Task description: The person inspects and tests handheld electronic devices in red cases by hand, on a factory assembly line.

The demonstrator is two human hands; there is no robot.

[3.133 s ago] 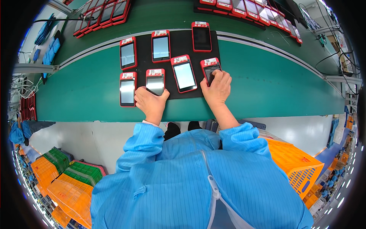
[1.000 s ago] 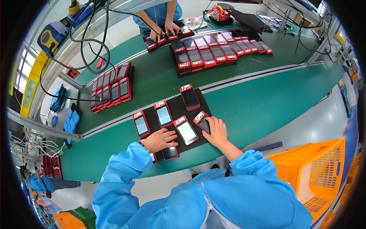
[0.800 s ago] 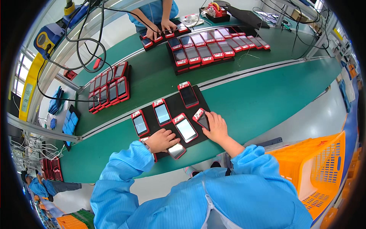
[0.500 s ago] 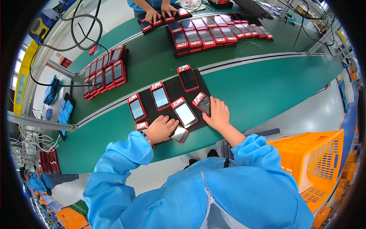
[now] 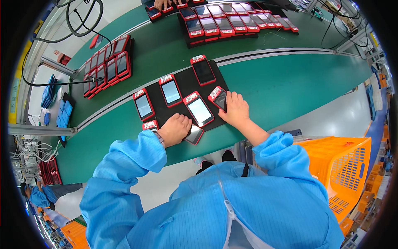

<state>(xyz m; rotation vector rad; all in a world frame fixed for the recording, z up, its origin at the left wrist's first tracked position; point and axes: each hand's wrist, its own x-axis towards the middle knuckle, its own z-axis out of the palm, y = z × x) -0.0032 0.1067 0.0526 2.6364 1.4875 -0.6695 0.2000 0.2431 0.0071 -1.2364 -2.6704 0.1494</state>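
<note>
Several red-framed phones lie on a black mat (image 5: 169, 112) in front of me. My left hand (image 5: 174, 130), fingers bent, grips the left part of a tilted phone (image 5: 194, 134) at the mat's near edge. Partly behind this hand lies another phone (image 5: 150, 125). My right hand (image 5: 236, 109) closes on the right end of a phone (image 5: 218, 98), thumb on its near side. Between the hands is a phone with a bright white screen (image 5: 200, 111). Farther off are two lit phones (image 5: 143, 106) (image 5: 170, 92) and one with a dark screen (image 5: 203, 71).
On the green table (image 5: 286, 79), a metal rail (image 5: 265, 53) runs beyond the mat. Stacked phones stand at far left (image 5: 111, 70) and far right (image 5: 224, 25). A co-worker's hands (image 5: 162, 4) show at the far edge. A cable (image 5: 58, 84) hangs at left; an orange crate (image 5: 331, 162) stands at right.
The whole scene has shifted upward in the picture as the view tilted. Both hands stay at the same phones, and the phones on the mat keep their arrangement.
</note>
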